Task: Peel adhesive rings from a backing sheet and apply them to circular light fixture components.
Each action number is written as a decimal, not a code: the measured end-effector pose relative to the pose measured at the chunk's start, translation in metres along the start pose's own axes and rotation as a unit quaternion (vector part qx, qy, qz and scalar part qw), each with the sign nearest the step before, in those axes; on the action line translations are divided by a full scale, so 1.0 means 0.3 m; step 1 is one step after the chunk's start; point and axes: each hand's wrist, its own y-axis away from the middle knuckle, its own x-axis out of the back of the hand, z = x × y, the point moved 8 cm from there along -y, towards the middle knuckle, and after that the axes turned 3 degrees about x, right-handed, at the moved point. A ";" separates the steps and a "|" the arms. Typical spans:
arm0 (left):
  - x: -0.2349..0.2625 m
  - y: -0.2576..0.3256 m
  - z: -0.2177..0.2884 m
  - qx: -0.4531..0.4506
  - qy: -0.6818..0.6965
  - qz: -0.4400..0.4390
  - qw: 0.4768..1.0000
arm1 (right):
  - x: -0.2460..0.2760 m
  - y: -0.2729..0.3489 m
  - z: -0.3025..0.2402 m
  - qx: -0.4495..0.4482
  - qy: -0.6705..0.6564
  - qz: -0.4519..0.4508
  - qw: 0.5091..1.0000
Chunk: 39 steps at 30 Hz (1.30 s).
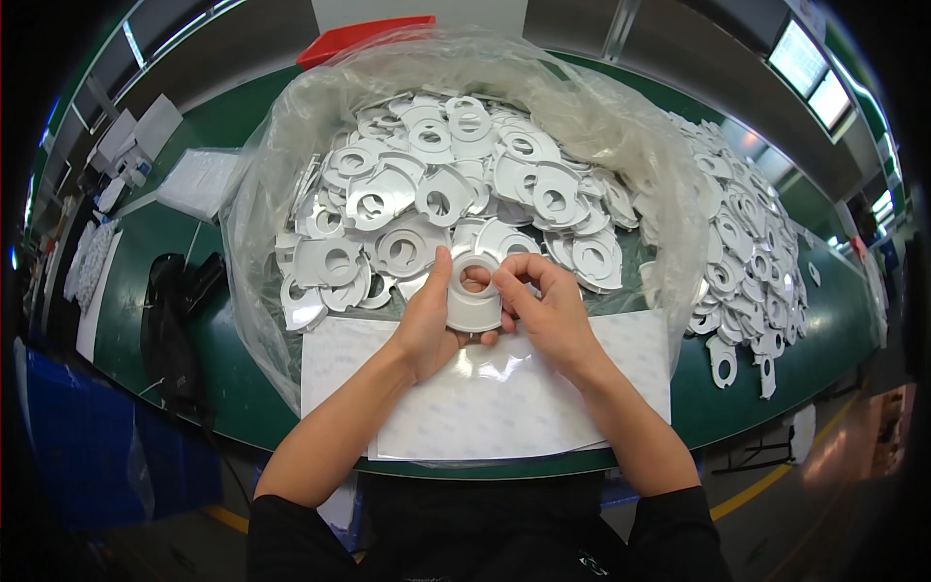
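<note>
Left grip [428, 318] partly behind white part [473, 315]

Ring part [474, 312] white; tabletop [233, 400] green; tray [364, 41] red; sheets [495, 427] white, faintly blue-patterned.

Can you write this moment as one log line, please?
left grip: holding white ringed part | right grip: at its right rim | beyond: pile of white parts inside clear bag

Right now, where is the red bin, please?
In the head view, the red bin is at the top, left of centre, at the far side of the green table, just behind the clear plastic bag.
</note>
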 end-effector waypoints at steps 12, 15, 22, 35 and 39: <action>-0.025 0.014 0.016 -0.004 -0.016 0.002 1.000 | 0.004 0.001 0.000 0.010 0.014 0.003 1.000; -0.019 0.004 0.018 -0.020 -0.041 -0.022 0.999 | 0.007 -0.004 0.009 0.023 0.028 0.001 0.999; -0.018 0.004 0.018 -0.036 -0.010 -0.023 0.999 | 0.007 -0.005 0.015 0.025 0.037 0.012 0.999; -0.018 0.020 0.033 -0.062 -0.001 -0.003 0.998 | 0.005 0.014 -0.060 0.098 0.049 0.069 0.992; -0.034 0.022 0.040 -0.079 -0.022 -0.003 0.997 | 0.034 -0.002 -0.026 0.059 0.066 0.032 0.996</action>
